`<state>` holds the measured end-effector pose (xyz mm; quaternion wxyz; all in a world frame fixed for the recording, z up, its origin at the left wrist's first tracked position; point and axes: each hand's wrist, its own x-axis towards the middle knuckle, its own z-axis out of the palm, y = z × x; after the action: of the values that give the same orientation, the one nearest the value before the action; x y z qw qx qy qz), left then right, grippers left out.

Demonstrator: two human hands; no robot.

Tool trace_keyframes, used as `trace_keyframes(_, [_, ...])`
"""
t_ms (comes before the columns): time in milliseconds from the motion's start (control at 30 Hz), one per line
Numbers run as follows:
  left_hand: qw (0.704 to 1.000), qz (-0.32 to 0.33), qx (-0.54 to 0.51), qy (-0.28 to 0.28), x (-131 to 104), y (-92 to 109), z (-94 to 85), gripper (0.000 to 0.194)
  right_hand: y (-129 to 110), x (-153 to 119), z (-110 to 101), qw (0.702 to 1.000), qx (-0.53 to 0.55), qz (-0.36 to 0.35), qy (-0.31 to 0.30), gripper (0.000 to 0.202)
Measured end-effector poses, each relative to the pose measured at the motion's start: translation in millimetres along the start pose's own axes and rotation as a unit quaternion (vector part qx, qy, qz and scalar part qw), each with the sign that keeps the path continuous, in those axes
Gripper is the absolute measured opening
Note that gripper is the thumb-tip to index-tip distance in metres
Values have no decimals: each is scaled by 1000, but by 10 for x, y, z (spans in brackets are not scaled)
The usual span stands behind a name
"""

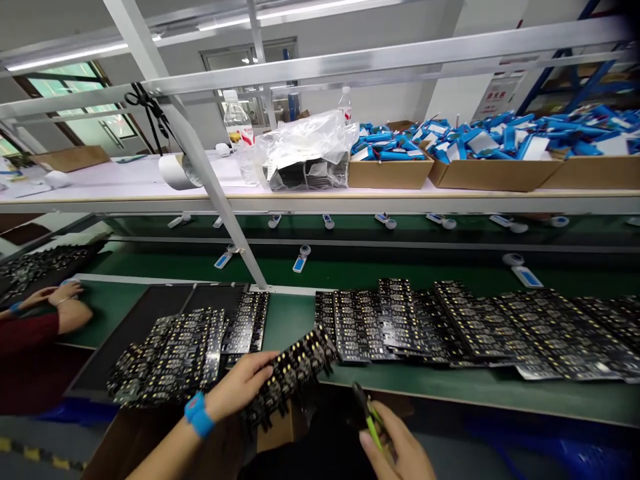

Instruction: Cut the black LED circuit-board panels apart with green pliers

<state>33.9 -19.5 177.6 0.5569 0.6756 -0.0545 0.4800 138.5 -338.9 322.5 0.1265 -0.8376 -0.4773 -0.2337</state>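
My left hand grips a black circuit board panel by its left side, thumb on top. The panel is tilted above the bench's front edge, and small tabs stick out along its lower edge. In my right hand are cutters with green handles and dark jaws, just to the right of the panel and apart from it. Overlapping board panels lie on the green bench beyond. To the left, more boards rest on a black tray.
A co-worker's hands are at the far left. Small white devices sit along the green conveyor. On the shelf stand boxes of blue battery packs and a plastic-wrapped stack. A slanted metal post rises beyond the bench.
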Motion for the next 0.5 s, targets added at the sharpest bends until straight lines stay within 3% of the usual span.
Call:
trace_keyframes(100, [997, 17, 37, -60, -458, 218, -106, 35, -430, 133, -215, 993, -60, -104, 3, 53])
trace_keyframes(200, [991, 39, 92, -85, -680, 378, -170, 39, -639, 238, -268, 984, -107, -140, 3, 54])
trace_keyframes(500, [993, 40, 93, -67, -828, 443, -245, 37, -542, 237, -181, 985, -79, -124, -88, 49])
